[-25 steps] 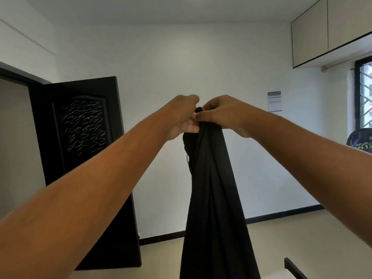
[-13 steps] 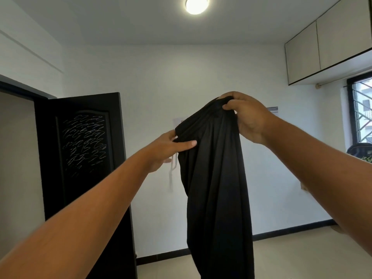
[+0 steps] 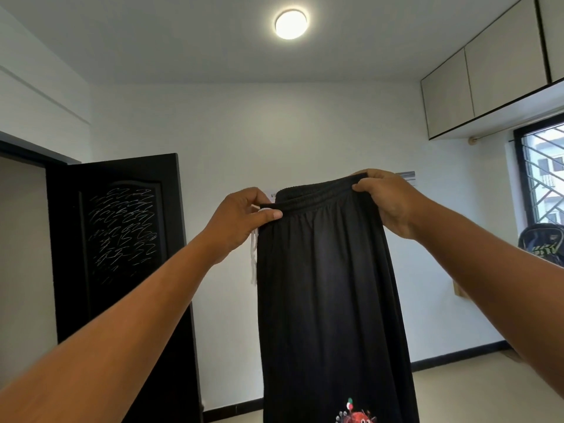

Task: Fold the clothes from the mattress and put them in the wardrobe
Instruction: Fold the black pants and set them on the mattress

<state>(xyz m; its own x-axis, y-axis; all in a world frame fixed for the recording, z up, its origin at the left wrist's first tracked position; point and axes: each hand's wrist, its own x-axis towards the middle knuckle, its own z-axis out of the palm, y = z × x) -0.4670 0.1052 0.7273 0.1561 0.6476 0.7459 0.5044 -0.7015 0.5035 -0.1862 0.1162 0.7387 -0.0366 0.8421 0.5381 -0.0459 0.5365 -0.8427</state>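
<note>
In mid-air before the white wall | black soft-fabric elastic-waist trousers are hanging down | left hand and right hand are gripping the waistband ends, fingers clenched on cloth | folding is likely going best by keeping it taut and level, legs aligning.

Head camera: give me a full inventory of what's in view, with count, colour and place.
black garment: 1, black with a red print low down, held up at centre by its waistband
drawstring: 1, white, hanging at the garment's left edge
door: 1, black with white scribbles, open, left
ceiling light: 1, white, lit, top centre
overhead cabinets: 3 doors visible, pale grey, upper right
window: 1, black frame with grille, right edge
left hand: 1, pinches waistband's left end
right hand: 1, grips waistband's right end
</note>
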